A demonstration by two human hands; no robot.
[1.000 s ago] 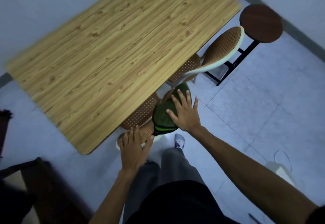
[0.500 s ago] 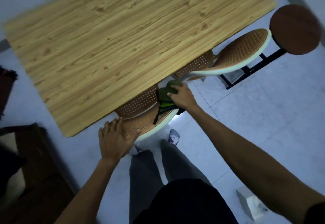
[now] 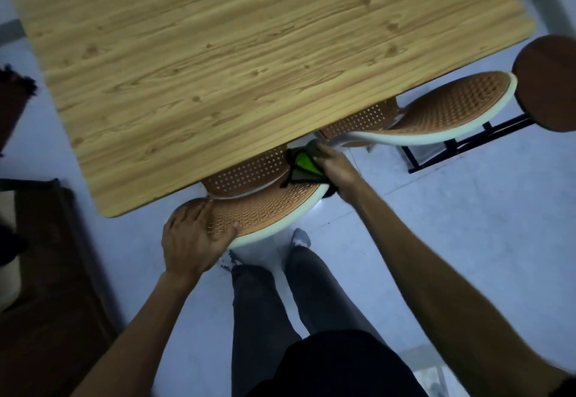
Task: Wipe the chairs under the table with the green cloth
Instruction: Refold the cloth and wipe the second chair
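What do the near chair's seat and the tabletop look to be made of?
Near chair: looks like moulded plastic, matte orange-brown and perforated with a regular grid of small holes, with a smooth pale rim. Tabletop: printed wood-grain laminate by the look, light, smooth, with rounded corners; solid wood cannot be ruled out.

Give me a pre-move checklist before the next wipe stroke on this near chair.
1. Green cloth under the right hand: ok.
2. Cloth touching the near chair: ok, at its right end by the table edge.
3. Left hand steadying the chair's left end: ok, resting flat on the backrest.
4. Path along the backrest free of objects: ok.
5. Seat under the table reachable: cannot tell, mostly hidden.
6. Second chair wiped: cannot tell.
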